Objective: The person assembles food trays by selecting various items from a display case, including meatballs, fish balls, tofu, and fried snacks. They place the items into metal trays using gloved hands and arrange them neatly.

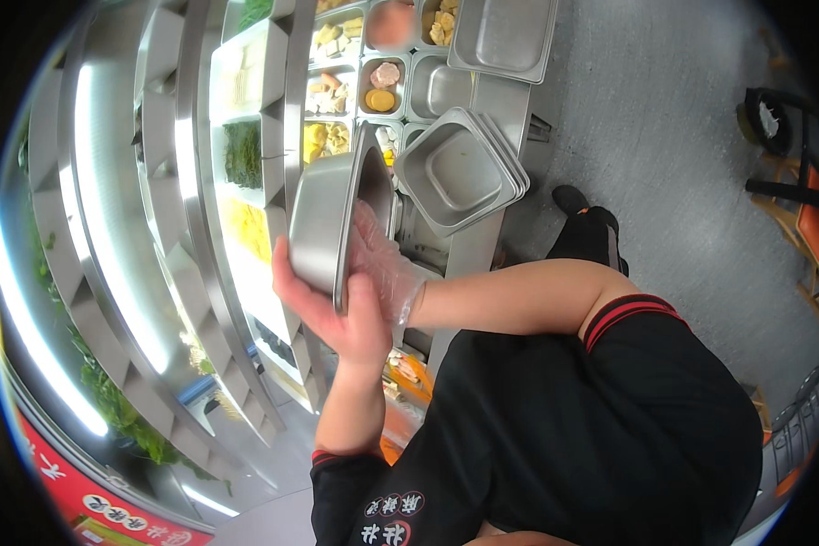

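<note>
**Pan (317,218) held off the counter (484,244); work judged part-way**

I found the pan tipped on its side above the food tubs (399,102), its mouth turned to the right. The left hand (350,314), bare, gripped it by the lower end, with fingers under the outer wall and thumb at the rim. The right hand (380,264), in a clear glove, reached into the mouth. Its fingertips were hidden, so I could not tell whether it held anything. The pan's contents were also out of sight.

Done, as far as I could judge: several tubs bore food, and a stack (455,173) of nested pans sat slightly askew at the counter's edge, the top one bare. Outstanding, in my judgement: the pan had not been set down, the stack was not yet dealt with, and an unfilled tub (442,91) stood near a large tray (502,38) with nothing visible in it.
</note>
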`<state>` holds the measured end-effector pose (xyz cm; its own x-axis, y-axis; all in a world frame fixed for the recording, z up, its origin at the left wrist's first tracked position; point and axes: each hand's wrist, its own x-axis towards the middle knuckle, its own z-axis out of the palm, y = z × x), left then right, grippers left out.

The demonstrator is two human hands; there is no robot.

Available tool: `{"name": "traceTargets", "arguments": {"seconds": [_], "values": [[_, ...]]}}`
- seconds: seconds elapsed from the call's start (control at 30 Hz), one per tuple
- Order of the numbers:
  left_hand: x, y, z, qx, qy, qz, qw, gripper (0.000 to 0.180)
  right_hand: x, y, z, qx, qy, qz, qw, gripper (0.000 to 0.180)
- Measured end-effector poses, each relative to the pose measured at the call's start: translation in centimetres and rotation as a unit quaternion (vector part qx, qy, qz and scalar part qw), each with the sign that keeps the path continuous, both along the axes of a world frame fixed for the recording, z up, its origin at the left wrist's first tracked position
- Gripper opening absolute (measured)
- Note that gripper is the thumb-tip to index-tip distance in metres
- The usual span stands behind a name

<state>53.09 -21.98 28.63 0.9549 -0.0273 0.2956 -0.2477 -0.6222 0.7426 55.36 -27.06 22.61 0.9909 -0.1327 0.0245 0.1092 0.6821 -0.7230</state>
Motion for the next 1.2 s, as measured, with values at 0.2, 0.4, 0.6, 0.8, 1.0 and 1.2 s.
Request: {"name": "traceTargets", "arguments": {"seconds": [0.2, 0.4, 0.6, 0.8, 1.0, 1.2], "values": [[-0.7, -1.8, 1.9, 0.094, -0.033, -0.064, 0.993, 0.082, -0.8, -2.2, 1.2, 0.149, -0.032, 0.07, 0.986, 0.054], [-1.9, -3.5, 1.8, 0.015, -0.045, -0.098, 0.994, 0.084, -0.7, -2.9, 1.2, 0.172, -0.104, 0.066, 0.977, 0.06], [-2.1, -4.9, 2.5, -0.029, -0.089, -0.083, 0.992, 0.097, -2.1, -5.3, 4.5, 0.028, -0.217, -0.142, 0.965, 0.058], [-1.3, -6.8, 0.6, -0.055, -0.135, -0.154, 0.977, 0.097, -1.3, -4.8, 1.6, 0.183, -0.19, -0.024, 0.964, 0.041], [-0.9, -5.7, -1.3, 0.158, -0.079, -0.057, 0.983, 0.097, -2.1, -6.6, -3.4, 0.003, -0.159, 0.087, 0.983, 0.036], [1.4, -6.8, -2.8, 0.15, -0.04, 0.004, 0.988, 0.089, -0.2, -5.6, -3.6, 0.236, -0.119, 0.186, 0.946, 0.04]]}}
